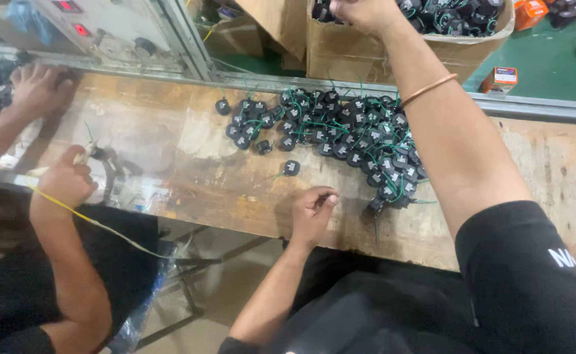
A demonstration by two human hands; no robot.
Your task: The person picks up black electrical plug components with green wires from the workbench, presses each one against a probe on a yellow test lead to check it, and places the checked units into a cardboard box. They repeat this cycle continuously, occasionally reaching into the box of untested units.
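- While my right hand [366,13] reaches far forward into the cardboard box [340,49] at the back, its grip is curled down among the black parts there; I cannot tell whether it holds one.
- My right forearm crosses above the pile and carries a thin copper-coloured bangle [429,90] near the wrist.
- My left hand [313,213] rests at the near edge of the wooden surface [222,183], fingers folded into a loose fist with the fingertips pressed to the wood; I see nothing in that grip.
- The pile of small black components with green wires [347,134] lies in the middle of the surface, spread between the two hands, well apart from the left one.
- One stray component [292,168] sits alone just ahead of my left hand, not touching it.
- More of the same black parts fill the box beyond the metal rail [537,105].
- At the left, another person's two hands work at the same surface: one hand [68,180] pinches a small tool with a yellow wire [98,223] trailing off it, the other hand [35,88] lies flat farther back.
- A small orange box [501,78] stands on the green floor behind the rail.
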